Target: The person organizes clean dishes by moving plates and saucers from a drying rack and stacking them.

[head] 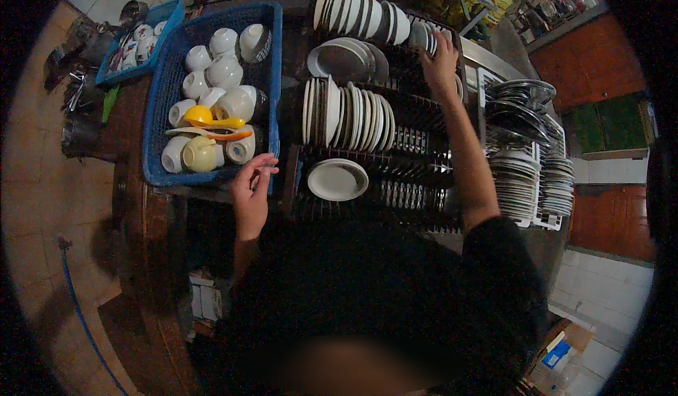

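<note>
My left hand [253, 192] hovers by the near right corner of a blue plastic basket [276, 78], fingers loosely bent and nothing between them. Inside the basket are several upturned white bowls [225, 71], a pale yellow cup [199, 155] and a yellow ladle-like spoon [198, 115]. My right hand [442, 65] reaches to the far right of a dark dish rack [424, 107], its fingertips at a row of small saucers [421, 34]. Whether it grips one is hidden by the fingers. White bowls [349, 14] stand on edge along the rack's far row.
Plates [352, 118] stand on edge mid-rack, and an oval dish [338, 180] leans nearer me. At right, a white rack [482, 86] holds metal lids [522, 112] and stacked plates [511, 184]. A smaller blue basket [172, 12] with cups sits at far left.
</note>
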Demonstrator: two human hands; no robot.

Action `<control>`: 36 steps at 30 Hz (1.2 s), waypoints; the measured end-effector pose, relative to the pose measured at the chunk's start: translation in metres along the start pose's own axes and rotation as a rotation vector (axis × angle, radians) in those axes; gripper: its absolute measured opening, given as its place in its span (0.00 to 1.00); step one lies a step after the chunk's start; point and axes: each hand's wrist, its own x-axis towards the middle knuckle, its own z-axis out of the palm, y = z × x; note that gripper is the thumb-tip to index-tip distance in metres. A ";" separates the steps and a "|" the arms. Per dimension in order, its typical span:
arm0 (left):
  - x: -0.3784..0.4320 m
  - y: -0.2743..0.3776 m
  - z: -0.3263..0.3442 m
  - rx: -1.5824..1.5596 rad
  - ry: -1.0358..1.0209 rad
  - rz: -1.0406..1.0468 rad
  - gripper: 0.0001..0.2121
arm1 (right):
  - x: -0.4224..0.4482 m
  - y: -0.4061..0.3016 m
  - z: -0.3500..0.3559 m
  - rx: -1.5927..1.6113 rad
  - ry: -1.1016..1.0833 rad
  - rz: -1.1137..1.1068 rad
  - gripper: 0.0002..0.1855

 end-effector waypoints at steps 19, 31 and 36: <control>0.028 0.015 0.076 -0.012 -0.376 0.223 0.09 | -0.140 -0.134 -0.043 0.248 -0.463 0.429 0.30; 0.038 0.019 0.060 -0.280 -0.380 0.036 0.12 | -0.123 -0.143 -0.145 0.670 -0.178 0.493 0.19; 0.037 0.022 0.092 -0.382 -0.454 -0.019 0.16 | -0.138 -0.179 -0.139 1.041 -0.442 0.587 0.19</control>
